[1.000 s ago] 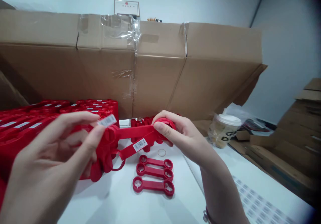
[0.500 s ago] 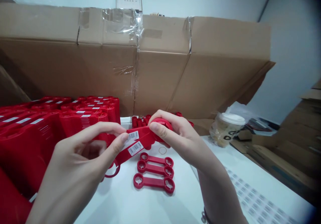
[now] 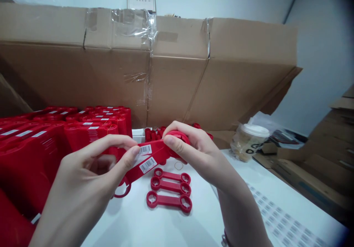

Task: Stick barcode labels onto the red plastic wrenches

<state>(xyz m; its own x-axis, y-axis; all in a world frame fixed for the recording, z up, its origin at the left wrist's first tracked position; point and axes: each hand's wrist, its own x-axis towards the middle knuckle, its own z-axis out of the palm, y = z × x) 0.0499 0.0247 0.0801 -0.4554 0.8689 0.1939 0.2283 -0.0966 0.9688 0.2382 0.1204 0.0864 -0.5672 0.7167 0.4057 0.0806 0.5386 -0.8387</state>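
Note:
Two red plastic ring-ended bars [image 3: 138,167] overlap in my hands above the table, fanned slightly apart, each with a white barcode label [image 3: 148,164]. My left hand [image 3: 91,173] pinches the upper bar between thumb and forefinger, at the left edge of its label. Closed round the rings at the other end is my right hand [image 3: 193,151], which hides part of them. One ring of the lower bar hangs below my left fingertips. On the table underneath lie three similar red bars [image 3: 169,201] in a rough column.
Tall stacks of red bars [image 3: 94,132] with labels fill the left side. More red pieces [image 3: 155,133] lie behind my hands, near a thin rubber band [image 3: 178,165]. A large cardboard box [image 3: 177,92] leans across the back. At right are a lidded cup [image 3: 250,142] and a label sheet [image 3: 284,217].
Almost nothing differs. The whole view has shifted by a few pixels, while both hands keep the same hold on the two bars.

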